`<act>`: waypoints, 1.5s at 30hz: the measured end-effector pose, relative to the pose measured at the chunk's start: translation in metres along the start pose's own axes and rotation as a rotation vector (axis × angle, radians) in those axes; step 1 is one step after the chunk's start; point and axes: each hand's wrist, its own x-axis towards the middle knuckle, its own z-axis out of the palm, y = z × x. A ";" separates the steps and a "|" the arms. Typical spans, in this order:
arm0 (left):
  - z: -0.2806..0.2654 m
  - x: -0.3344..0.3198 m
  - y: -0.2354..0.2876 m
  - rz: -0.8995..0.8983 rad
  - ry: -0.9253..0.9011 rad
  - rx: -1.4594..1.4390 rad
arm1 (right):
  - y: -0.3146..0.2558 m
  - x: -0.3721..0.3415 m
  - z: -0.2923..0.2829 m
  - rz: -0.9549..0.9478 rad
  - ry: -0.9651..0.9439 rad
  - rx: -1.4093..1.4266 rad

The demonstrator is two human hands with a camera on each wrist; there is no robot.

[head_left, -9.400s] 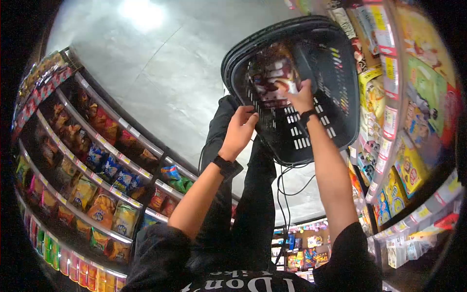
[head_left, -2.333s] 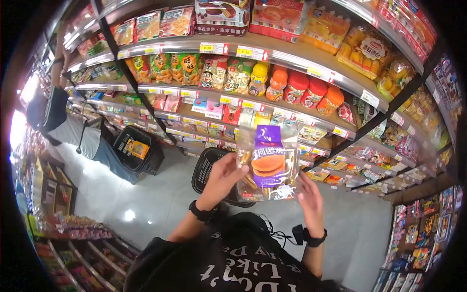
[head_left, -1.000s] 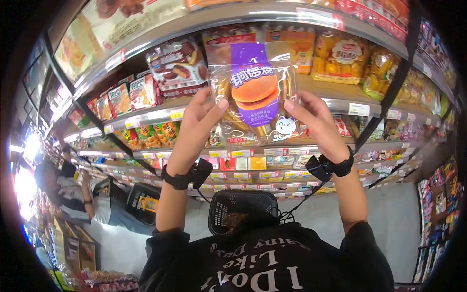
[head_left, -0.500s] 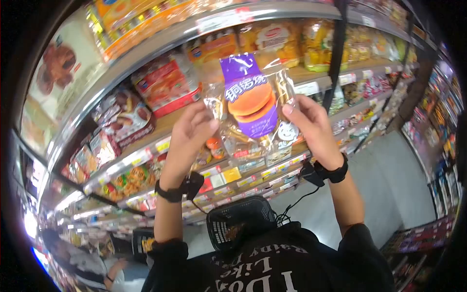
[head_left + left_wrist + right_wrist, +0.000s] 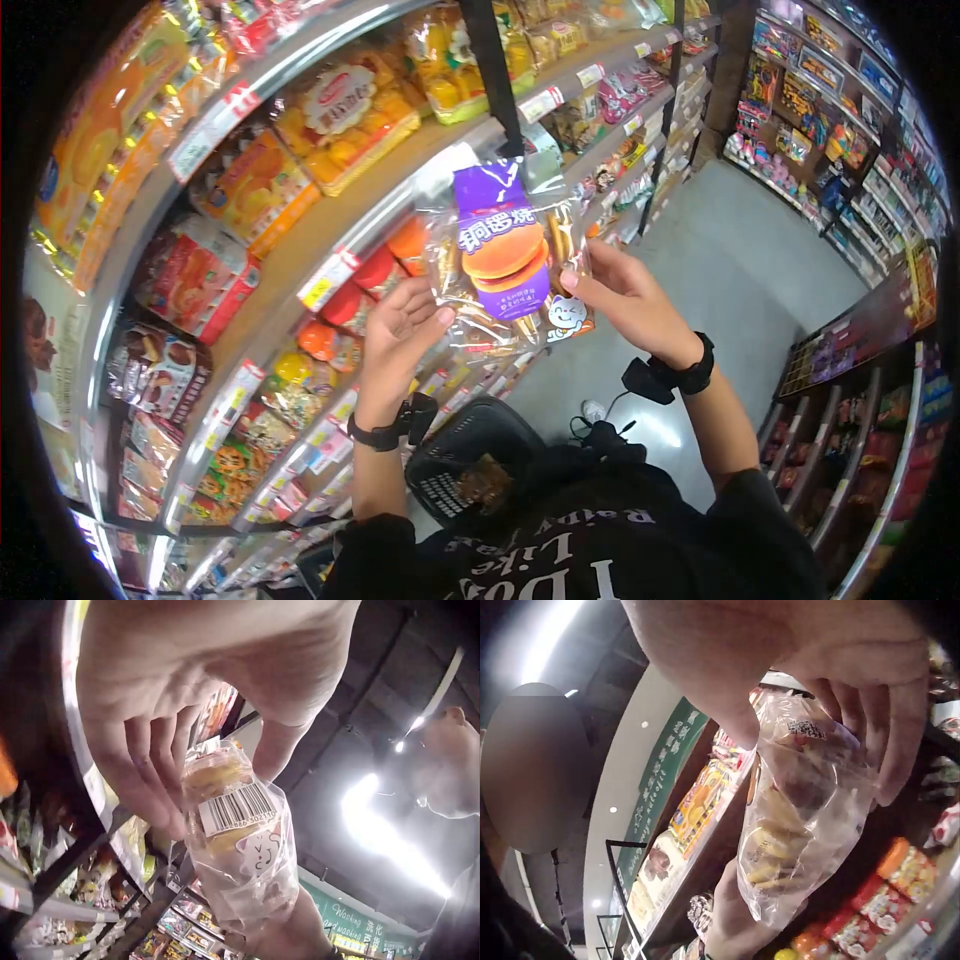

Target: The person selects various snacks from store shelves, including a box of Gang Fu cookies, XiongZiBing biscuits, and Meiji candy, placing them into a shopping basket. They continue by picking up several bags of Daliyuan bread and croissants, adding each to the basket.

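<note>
A clear bag of dorayaki (image 5: 505,265) with a purple label is held up in front of the chest, its front facing the head camera. My left hand (image 5: 398,335) grips its left edge, thumb at the front and fingers at the side. At the lower right edge, my right hand (image 5: 630,300) pinches the bag with the thumb on its front and fingers behind. A barcode sticker (image 5: 238,809) and a white cat print show on the bag's side in the left wrist view. The right wrist view shows pale golden cakes through the plastic (image 5: 780,844).
Snack shelves (image 5: 270,235) with packaged bread and jars run close along the left. Below the bag, a black shopping basket (image 5: 440,450) stands on the floor, a brown pack (image 5: 485,482) inside. Grey aisle floor (image 5: 700,250) extends right, with more shelves (image 5: 860,440) opposite.
Earlier the right hand held a brown pack in the basket; later frames show both hands on the dorayaki bag. Since half a second ago, the view has turned right along the aisle, grip kept.
</note>
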 end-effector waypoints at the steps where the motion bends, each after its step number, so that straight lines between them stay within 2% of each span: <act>1: 0.015 0.007 -0.017 -0.015 -0.008 0.004 | 0.013 0.001 -0.014 -0.108 0.043 0.013; 5: 0.078 0.051 -0.082 -0.092 -0.010 -0.045 | 0.052 0.004 -0.115 0.047 0.015 -0.040; 7: 0.107 0.079 -0.111 -0.163 0.035 -0.070 | 0.063 0.005 -0.160 0.060 0.049 -0.026; 8: 0.121 0.089 -0.121 -0.207 0.056 -0.078 | 0.069 0.005 -0.176 0.073 0.069 -0.011; 9: 0.143 0.097 -0.128 -0.152 0.127 -0.043 | 0.075 0.004 -0.190 0.092 0.082 0.035; 12: 0.183 0.120 -0.141 -0.249 0.095 -0.106 | 0.078 0.011 -0.243 0.133 0.094 0.069; 15: 0.201 0.134 -0.163 -0.339 0.082 -0.069 | 0.095 0.014 -0.278 0.154 0.086 0.080; 18: 0.216 0.138 -0.185 -0.422 0.128 -0.066 | 0.112 0.017 -0.293 0.250 0.100 0.133; 19: 0.217 0.141 -0.196 -0.450 0.124 -0.073 | 0.120 0.016 -0.300 0.283 0.089 0.071; 25: 0.226 0.135 -0.227 -0.523 0.148 -0.156 | 0.142 0.022 -0.316 0.382 0.059 0.118; 28: 0.233 0.132 -0.240 -0.536 0.219 -0.149 | 0.150 0.026 -0.321 0.433 0.049 0.072; 36: 0.230 0.103 -0.248 -0.545 0.338 -0.118 | 0.176 0.033 -0.304 0.591 -0.013 0.077; 41: 0.217 0.080 -0.245 -0.593 0.431 -0.149 | 0.186 0.041 -0.282 0.565 -0.094 0.055; 45: 0.199 0.057 -0.256 -0.559 0.545 -0.179 | 0.194 0.041 -0.247 0.497 -0.149 0.114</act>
